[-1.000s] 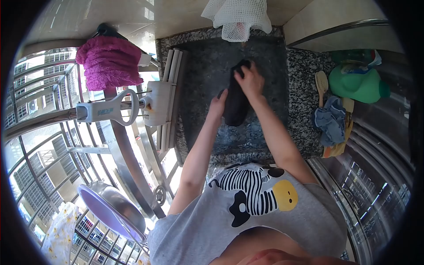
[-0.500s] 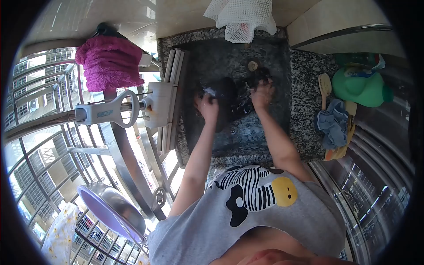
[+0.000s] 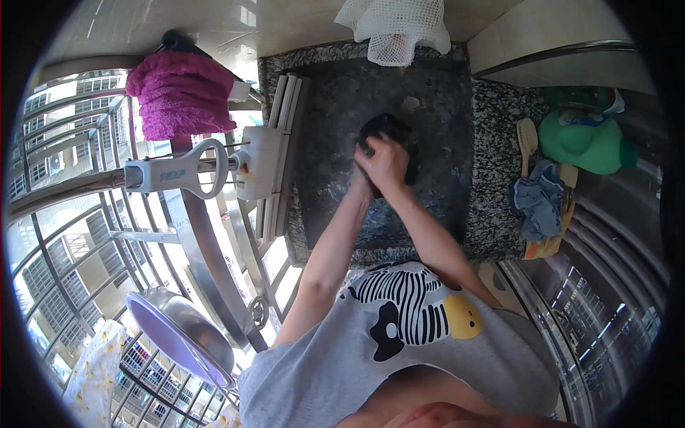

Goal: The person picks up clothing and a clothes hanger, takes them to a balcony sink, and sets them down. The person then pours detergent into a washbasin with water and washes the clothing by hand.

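A wet black cloth is bunched up in the middle of the dark stone sink. Both hands are closed on it, pressed close together. My right hand wraps over the bundle from the right, its knuckles on top. Tucked against it on the left, my left hand is partly covered, and its fingers are mostly out of sight. Dark folds stick out beyond the knuckles and to the right of the right wrist.
On the speckled ledge right of the sink are a wooden brush, a green bottle and a blue-grey rag. A white mesh bag hangs at the back. Left are a folded rack, a magenta towel and basins.
My hands have come together from opposite sides of the sink. The black cloth, spread between them before, is now gathered into a compact bunch.
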Tool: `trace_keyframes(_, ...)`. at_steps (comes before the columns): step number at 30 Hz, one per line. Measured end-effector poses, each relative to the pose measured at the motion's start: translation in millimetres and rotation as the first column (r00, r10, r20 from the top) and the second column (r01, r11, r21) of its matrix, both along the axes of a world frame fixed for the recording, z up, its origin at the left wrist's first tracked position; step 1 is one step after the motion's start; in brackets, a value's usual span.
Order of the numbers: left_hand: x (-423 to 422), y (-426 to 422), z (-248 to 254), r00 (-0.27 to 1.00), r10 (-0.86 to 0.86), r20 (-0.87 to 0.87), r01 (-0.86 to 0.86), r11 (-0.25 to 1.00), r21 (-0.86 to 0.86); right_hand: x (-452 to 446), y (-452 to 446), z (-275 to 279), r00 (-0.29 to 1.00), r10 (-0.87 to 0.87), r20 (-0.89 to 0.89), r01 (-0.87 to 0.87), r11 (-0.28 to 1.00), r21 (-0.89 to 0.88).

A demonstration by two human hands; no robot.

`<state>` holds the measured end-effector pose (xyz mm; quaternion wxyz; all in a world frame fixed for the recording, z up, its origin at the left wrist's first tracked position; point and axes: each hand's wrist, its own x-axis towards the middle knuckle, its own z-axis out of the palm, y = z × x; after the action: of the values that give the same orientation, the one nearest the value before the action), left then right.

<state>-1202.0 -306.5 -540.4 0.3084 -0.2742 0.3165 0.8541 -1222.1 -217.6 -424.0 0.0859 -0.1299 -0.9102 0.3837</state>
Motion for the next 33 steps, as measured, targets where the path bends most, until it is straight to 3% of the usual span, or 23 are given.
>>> trace_keyframes(2,-7.2,3.8,7.1,0.959,-0.277,0.064,0.278,0.864,-0.419,-14.4,21.8,-27.1,0.995,-0.095,-0.017,0.096,0.991,0.090)
trace_keyframes(3,-11.0,3.7,13.1,0.896,-0.443,-0.013,0.359,0.744,-0.563,-18.1,39.0,-38.1,0.990,-0.137,0.013,0.134,0.982,0.131)
trace_keyframes(5,-13.1,-8.9,36.3,0.672,-0.739,-0.057,0.391,0.418,-0.820,-9.4,75.0,-56.4,0.980,-0.173,0.103,0.143,0.959,0.244)
trace_keyframes(6,-10.2,-12.5,70.3,0.603,-0.796,-0.052,0.264,0.261,-0.929,1.3,93.7,-67.2,0.955,-0.187,0.232,0.103,0.938,0.330)
trace_keyframes(7,-5.7,-16.9,94.8,0.584,-0.811,-0.047,0.226,0.218,-0.949,12.0,103.9,-74.8,0.911,-0.207,0.356,0.047,0.911,0.410)
trace_keyframes(10,6.2,-32.0,130.4,0.530,-0.847,-0.036,0.046,0.071,-0.996,34.0,92.5,-69.9,0.882,-0.336,0.329,0.066,0.781,0.621)
trace_keyframes(12,16.9,-44.6,137.2,0.501,-0.865,-0.018,-0.142,-0.061,-0.988,47.9,58.7,-56.2,0.916,-0.004,0.400,-0.222,0.827,0.517)
trace_keyframes(13,22.9,-50.2,145.2,0.493,-0.869,-0.034,-0.140,-0.040,-0.989,52.2,43.5,-49.5,0.891,0.172,0.420,-0.371,0.809,0.456)
trace_keyframes(16,34.0,-76.8,184.1,0.467,-0.883,-0.057,-0.206,-0.046,-0.977,46.1,32.0,-57.5,0.641,0.420,0.642,-0.717,0.627,0.305)
trace_keyframes(18,39.1,-93.3,240.3,0.409,-0.912,-0.020,-0.309,-0.118,-0.944,24.2,45.7,-93.0,0.589,0.404,0.700,-0.689,0.704,0.173)
trace_keyframes(20,48.9,-113.8,292.6,0.438,-0.894,-0.092,-0.416,-0.110,-0.903,4.3,60.5,-126.0,0.729,0.343,0.592,-0.559,0.797,0.226)
trace_keyframes(21,55.0,-124.6,320.3,0.438,-0.890,-0.129,-0.470,-0.104,-0.876,-4.8,59.2,-133.4,0.827,0.201,0.525,-0.440,0.813,0.382)
trace_keyframes(23,73.8,-145.1,380.1,0.506,-0.846,-0.168,-0.574,-0.185,-0.798,-37.4,68.1,-127.4,0.716,0.021,0.697,-0.236,0.948,0.213)
trace_keyframes(24,84.0,-160.2,404.0,0.556,-0.823,-0.112,-0.633,-0.332,-0.699,-43.9,95.2,-155.7,0.762,0.183,0.621,-0.016,0.965,-0.263)
trace_keyframes(25,96.5,-176.9,420.3,0.619,-0.781,-0.083,-0.663,-0.463,-0.589,-43.4,114.7,-179.3,0.821,0.280,0.497,0.171,0.710,-0.683)
trace_keyframes(27,123.8,-204.6,445.9,0.831,-0.555,-0.026,-0.491,-0.712,-0.501,-38.6,111.2,-60.3,0.715,0.325,0.620,0.260,0.699,-0.666)
trace_keyframes(28,138.3,-220.8,452.2,0.894,-0.448,0.000,-0.393,-0.784,-0.481,-35.6,118.7,-35.7,0.726,0.384,0.571,0.206,0.670,-0.713)
trace_keyframes(33,211.2,-299.5,443.4,0.985,-0.093,0.144,-0.021,-0.901,-0.434,-12.0,144.4,79.2,0.741,0.500,0.448,0.081,0.596,-0.799)
